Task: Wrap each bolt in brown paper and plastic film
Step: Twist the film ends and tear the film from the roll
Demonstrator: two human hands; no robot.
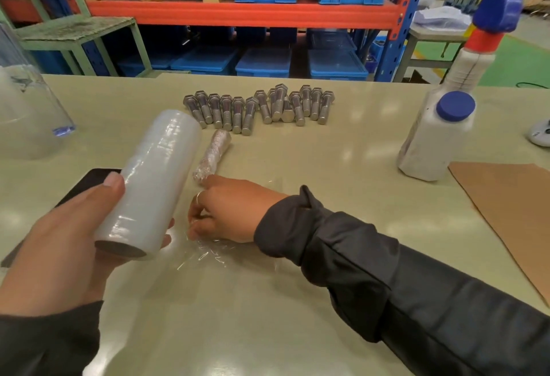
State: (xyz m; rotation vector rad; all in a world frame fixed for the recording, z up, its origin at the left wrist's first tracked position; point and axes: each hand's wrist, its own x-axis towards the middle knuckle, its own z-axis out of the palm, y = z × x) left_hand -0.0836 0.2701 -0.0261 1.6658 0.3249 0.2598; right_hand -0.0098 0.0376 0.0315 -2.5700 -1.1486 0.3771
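Between roll (148, 182) and bare bolts (259, 107), wrapped bolt (212, 155), long axis pointing away.

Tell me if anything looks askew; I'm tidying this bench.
In the row of bare bolts, most lie side by side, but near the middle a few are piled crookedly across one another. Nothing looks spilled or damaged.

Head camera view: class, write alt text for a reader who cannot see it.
A person's left hand holds a roll of plastic film while the right hand pinches loose film on the table. One wrapped bolt lies before a row of bare bolts.
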